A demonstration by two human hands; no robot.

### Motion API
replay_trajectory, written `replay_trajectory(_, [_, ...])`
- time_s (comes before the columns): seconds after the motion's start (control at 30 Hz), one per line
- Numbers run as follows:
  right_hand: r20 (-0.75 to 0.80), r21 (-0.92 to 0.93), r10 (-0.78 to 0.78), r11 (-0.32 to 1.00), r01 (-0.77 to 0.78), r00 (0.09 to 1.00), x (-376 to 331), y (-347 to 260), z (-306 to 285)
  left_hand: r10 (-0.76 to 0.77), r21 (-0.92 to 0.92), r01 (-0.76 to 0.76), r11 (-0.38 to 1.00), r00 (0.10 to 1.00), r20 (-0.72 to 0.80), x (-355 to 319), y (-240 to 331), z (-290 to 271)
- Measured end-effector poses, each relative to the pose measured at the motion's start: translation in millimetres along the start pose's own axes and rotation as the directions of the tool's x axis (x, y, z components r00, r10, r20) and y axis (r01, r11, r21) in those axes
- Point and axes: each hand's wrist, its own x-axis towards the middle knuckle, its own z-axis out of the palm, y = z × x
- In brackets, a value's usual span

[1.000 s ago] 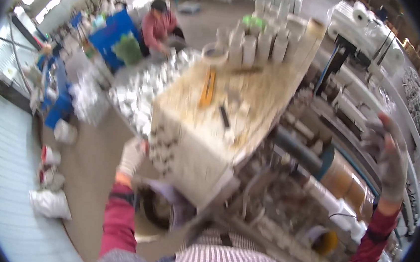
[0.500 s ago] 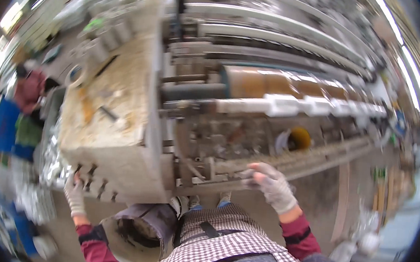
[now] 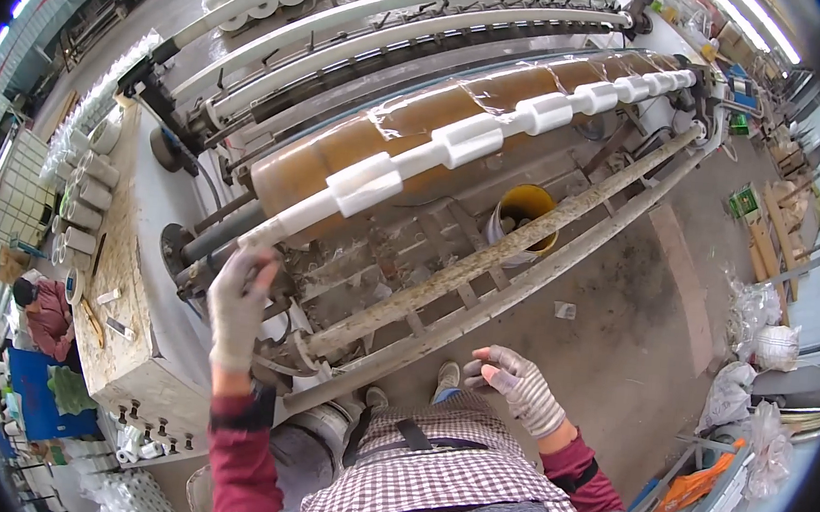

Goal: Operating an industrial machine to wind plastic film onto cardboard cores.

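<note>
My left hand (image 3: 237, 314), in a pale glove with bare fingertips, is raised beside the near left end of a long machine shaft. Its fingers are slightly bent and partly smeared; I see nothing in them. The white shaft (image 3: 311, 215) carries several spaced rolls of white film (image 3: 366, 184), and I cannot tell whether my fingertips touch its end. Behind it runs a wide brown roller (image 3: 321, 156) under clear film. My right hand (image 3: 525, 393), gloved alike, hovers over the floor in front of the machine. It looks loosely open, fingers curved, holding nothing visible.
A yellow bucket (image 3: 528, 208) stands inside the machine frame, behind a dirty front bar (image 3: 446, 293). On the left, a worn bench (image 3: 125, 275) bears white rolls and small tools. Another person (image 3: 49, 317) is beyond it. Plastic bags (image 3: 731, 396) lie at right.
My view has swung left to right, so the bench sits farther left. My left hand has left the bench's front knobs and risen to the shaft's end. My right hand stays raised, empty.
</note>
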Motion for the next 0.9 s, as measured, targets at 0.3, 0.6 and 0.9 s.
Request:
replay_trajectory(0.3, [-0.312,0.033,-0.067,0.996,0.081,0.948,-25.9,-16.8,-119.2,0.217,0.286,-0.309,0.907,0.925,0.313,193.1,3.2,165.2])
replay_trajectory(0.6, [-0.548,0.095,0.01,0.994,0.05,0.836,-48.2,24.5,-161.9,0.172,0.177,-0.231,0.957,0.94,0.294,218.0,-4.0,196.7])
replay_trajectory(0.9, [-0.557,0.173,0.064,0.984,0.04,0.828,-19.7,10.7,-144.3,0.312,0.07,-0.421,0.904,0.763,0.566,244.7,69.4,247.1])
